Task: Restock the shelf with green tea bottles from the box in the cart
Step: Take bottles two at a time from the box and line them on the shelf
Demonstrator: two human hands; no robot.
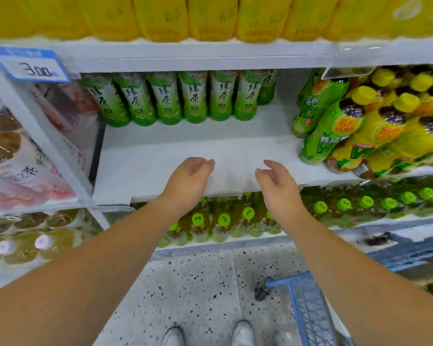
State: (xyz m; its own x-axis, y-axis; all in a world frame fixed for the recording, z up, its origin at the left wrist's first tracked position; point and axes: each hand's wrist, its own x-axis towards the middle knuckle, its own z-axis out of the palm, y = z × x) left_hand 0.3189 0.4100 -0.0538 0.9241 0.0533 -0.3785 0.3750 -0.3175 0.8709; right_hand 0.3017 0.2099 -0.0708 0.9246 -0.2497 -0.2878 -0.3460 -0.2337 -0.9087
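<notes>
Both hands hovered over the front edge of the white shelf [160, 156] in the middle of the frame, and both were empty. The left hand [188, 181] was loosely curled with its fingers bent inward; the right hand [276, 186] was likewise half open, thumb and fingers apart, gripping nothing. They faced each other with a gap of bare shelf between them.

The green tea bottles [194, 97] stood upright in a row at the back of the same shelf, above the hands in the frame and well apart from them. Six stood in the front row, and a seventh showed partly behind the right end. Nothing lay between the hands and the row.

To the right on that shelf leaned a crowd of green and yellow drink bottles [355, 126] with yellow caps, too jumbled to count. Yellow packs [210, 18] filled the shelf above, across the top of the frame. A blue price tag [30, 64] hung at upper left, above pink and white bottles [23, 158]. Below the hands, bottles with green caps [223, 219] lined the lower shelf. A corner of the blue cart [308, 303] showed at lower right on the speckled floor [193, 290], beside two pale shoes [243, 333]. The box was out of view.
</notes>
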